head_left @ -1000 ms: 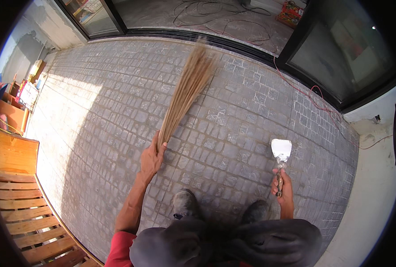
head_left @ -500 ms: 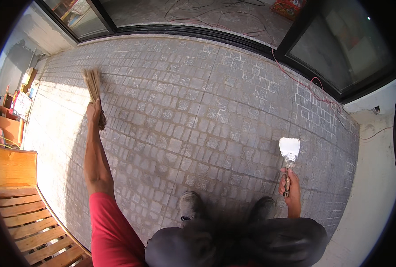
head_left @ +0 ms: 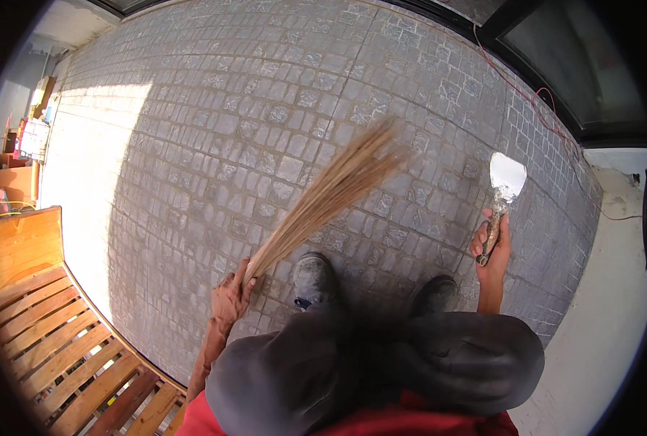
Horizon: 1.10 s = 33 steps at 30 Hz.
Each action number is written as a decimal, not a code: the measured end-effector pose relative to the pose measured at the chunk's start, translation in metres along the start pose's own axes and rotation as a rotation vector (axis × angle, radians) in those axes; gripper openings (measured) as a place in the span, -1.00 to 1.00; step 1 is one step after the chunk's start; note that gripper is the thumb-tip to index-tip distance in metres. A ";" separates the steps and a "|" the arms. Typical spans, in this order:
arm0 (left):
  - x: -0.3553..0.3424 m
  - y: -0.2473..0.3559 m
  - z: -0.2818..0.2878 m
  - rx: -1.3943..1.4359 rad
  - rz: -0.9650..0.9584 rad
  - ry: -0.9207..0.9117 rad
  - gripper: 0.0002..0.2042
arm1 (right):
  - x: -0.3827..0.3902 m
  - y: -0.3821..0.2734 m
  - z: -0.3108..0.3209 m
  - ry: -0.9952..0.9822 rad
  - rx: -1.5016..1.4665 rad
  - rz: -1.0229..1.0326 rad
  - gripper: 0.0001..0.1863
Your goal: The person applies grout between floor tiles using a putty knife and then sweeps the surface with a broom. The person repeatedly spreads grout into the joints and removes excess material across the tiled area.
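My left hand (head_left: 230, 296) is closed round the bound end of a straw hand broom (head_left: 323, 192). The broom's long bristles fan out up and to the right, over the paving in front of my left shoe (head_left: 315, 279); their tips are a little blurred. At the right, my right hand (head_left: 492, 243) grips the worn handle of a putty knife (head_left: 507, 178). Its wide blade, coated whitish, points away from me, above the paving. Whether the bristles touch the stones, I cannot tell.
Grey stone paving (head_left: 214, 145) spreads before me, sunlit at the left. A slatted wooden bench (head_left: 69, 327) stands at the lower left, boxes (head_left: 34, 139) beyond it. A red cable (head_left: 512, 81) runs along the dark door frame (head_left: 614, 134). A pale wall (head_left: 607, 291) bounds the right.
My left hand has drawn back toward me, and the broom now slants to the right instead of pointing away at the far left. The putty knife appears slightly higher, and the view has tilted down.
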<state>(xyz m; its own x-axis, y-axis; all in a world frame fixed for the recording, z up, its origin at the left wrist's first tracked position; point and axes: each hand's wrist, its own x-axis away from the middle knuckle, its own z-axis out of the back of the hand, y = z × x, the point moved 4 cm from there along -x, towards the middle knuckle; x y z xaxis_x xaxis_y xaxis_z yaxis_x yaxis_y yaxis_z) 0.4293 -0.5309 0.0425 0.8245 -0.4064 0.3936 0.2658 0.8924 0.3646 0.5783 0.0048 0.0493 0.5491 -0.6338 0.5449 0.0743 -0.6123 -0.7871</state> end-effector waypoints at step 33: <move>-0.174 0.362 -0.063 0.273 -0.879 -0.401 -0.48 | 0.183 0.002 0.059 0.101 -0.148 0.207 -0.66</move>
<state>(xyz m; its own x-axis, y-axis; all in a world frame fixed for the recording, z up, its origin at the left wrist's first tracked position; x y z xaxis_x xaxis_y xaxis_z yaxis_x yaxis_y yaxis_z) 0.4134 -0.1253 0.0527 0.1485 -0.9805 0.1287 0.5344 0.1890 0.8239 0.7279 -0.0845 0.1306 0.4531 -0.7920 0.4092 -0.1573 -0.5229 -0.8378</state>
